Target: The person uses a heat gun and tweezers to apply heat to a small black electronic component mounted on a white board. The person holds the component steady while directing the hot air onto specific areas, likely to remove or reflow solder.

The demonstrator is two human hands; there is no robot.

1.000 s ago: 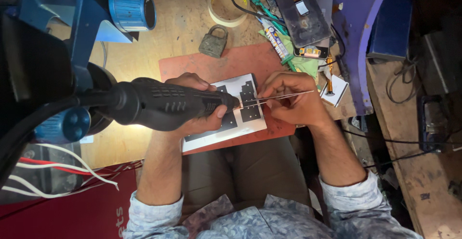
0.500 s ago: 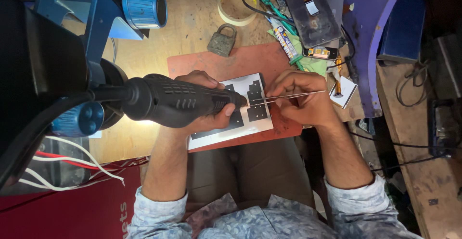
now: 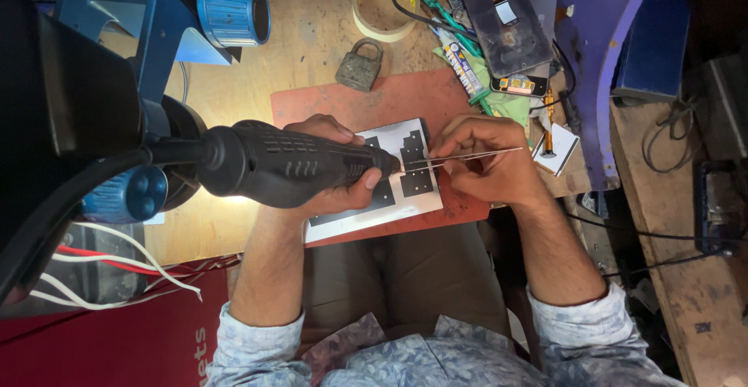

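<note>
The fingers [image 3: 354, 181] of the left hand [image 3: 331, 165] are wrapped tight around the black ribbed plastic handle of a hot-air tool [image 3: 292, 165], whose nozzle end is laid across a white rectangular card carrying black cut-out stickers [image 3: 405, 173]. The fingers [image 3: 460, 142] of the right hand [image 3: 491, 161] are pinched together on a pair of thin silver metal tweezers [image 3: 460, 157]; the tips are brought to the middle of the white card, just beside the nozzle of the tool. The card itself is set on a red-brown rectangular mat [image 3: 405, 95], which is placed on the pale wooden bench [image 3: 312, 21].

Beyond the far edge of the card, on the bare bench just past the mat, a grey metal padlock [image 3: 358, 65] is seen, and further off a roll of pale tape [image 3: 382, 17]. To the right of the card, past the right hand, a small tube with a printed label [image 3: 461, 64] and a dark flat phone assembly [image 3: 502, 21] are noted on a green cloth [image 3: 502, 107]. To the left of the card a blue metal stand [image 3: 101, 13] with a blue ribbed cylinder [image 3: 232, 9] is seen. Near the lower left of the card, red and white wires [image 3: 117, 266] are trailed across the bench edge.
</note>
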